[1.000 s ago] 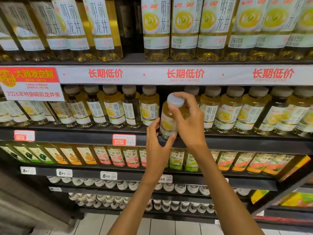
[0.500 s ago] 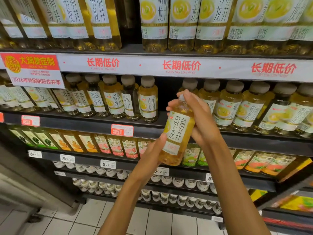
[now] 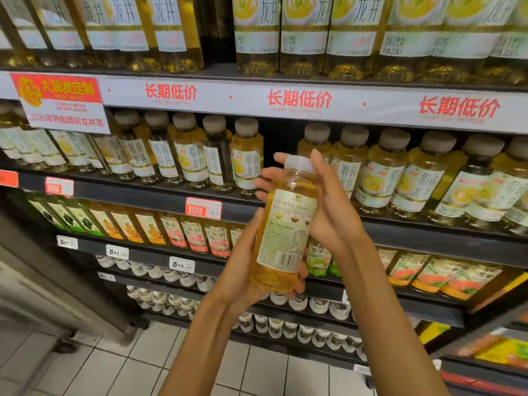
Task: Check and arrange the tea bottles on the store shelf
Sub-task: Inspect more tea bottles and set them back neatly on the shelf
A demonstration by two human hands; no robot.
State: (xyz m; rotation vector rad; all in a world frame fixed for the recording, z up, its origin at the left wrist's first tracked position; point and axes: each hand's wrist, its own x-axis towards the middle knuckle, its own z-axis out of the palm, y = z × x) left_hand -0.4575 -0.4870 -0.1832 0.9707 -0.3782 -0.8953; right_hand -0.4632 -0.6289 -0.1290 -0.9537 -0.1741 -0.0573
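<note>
Both hands hold one tea bottle (image 3: 287,224) in front of the shelves, off the shelf, tilted a little with cap up-right. Left hand (image 3: 245,270) cups the base, fingers curled round the bottom. Right hand (image 3: 328,207) wraps the upper body and neck from behind, fingertips showing left of the cap (image 3: 298,162). Back label faces camera: small print, three cup pictures, a barcode near the bottom; text too small to read.

Behind it, the middle shelf (image 3: 137,190) has a gap (image 3: 280,155) in the row of same bottles (image 3: 383,178), right where the held bottle sits in view. Those labels read 明前龙井, with a red brand mark I can't make out for sure. Grey caps.

Top row (image 3: 303,35): bigger bottles, same yellow tea, 龙井 visible.

White strip (image 3: 300,101) under top row: 长期低价 / EVERY DAY LOW PRICE, repeated three times. Red-and-white sign (image 3: 64,102) at left: bottom line reads 2026年特级明前龙井茶; upper lines blurred.

Red tags (image 3: 203,208) on middle shelf edge, unreadable. Below: slanted drink packs (image 3: 197,235), orange, pink, green. Price tag (image 3: 181,264) there shows "500". Lower rows show caps only (image 3: 297,330). White tile floor (image 3: 100,372).
</note>
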